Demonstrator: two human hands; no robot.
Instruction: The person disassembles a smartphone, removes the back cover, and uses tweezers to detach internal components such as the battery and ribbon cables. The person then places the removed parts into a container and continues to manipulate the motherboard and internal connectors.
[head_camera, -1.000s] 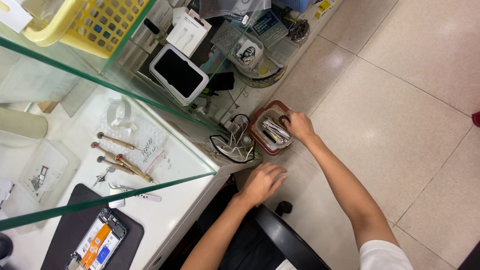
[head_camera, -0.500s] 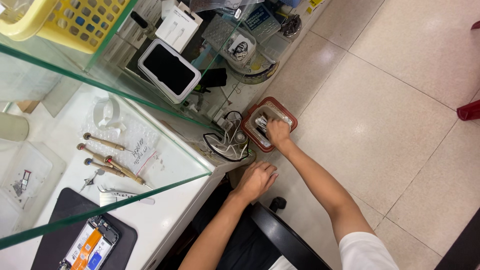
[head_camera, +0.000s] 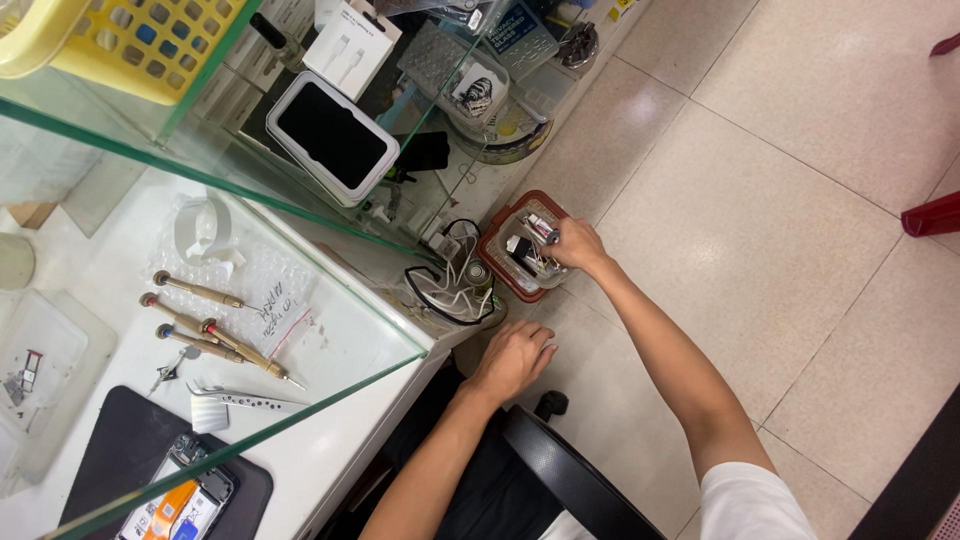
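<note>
Since half a sec ago your right hand has barely shifted in the red box; mostly your head has moved, so the box and both hands sit lower in view.

Far left on the white desk: a clear plastic tray w/ small parts, then a black mat carrying an opened phone – laid flat on the mat prob. so bits don't roll or scratch. Just right of that, a row of screwdrivers lies side by side w/ tweezers below them, all within easy reach of the mat. A glass shelf edge cuts across above them, w/ a yellow basket up top.

Center: a white-framed device w/ a dark screen and a white carton sit on the lower shelf. Below, a tangle of black and white cables sits near the desk's corner, just left of the box.

Your left hand is loosely curled, holding nothing, and seems to rest low by the desk edge – likely bracing you while you lean.

Right: your right hand is stretched out to the red box, which sits low by the tiled floor, fingers pinched among small items inside; can't tell which item they grip, if any. The cables crowd the box's left side; a black chair back sits between your arms.
</note>
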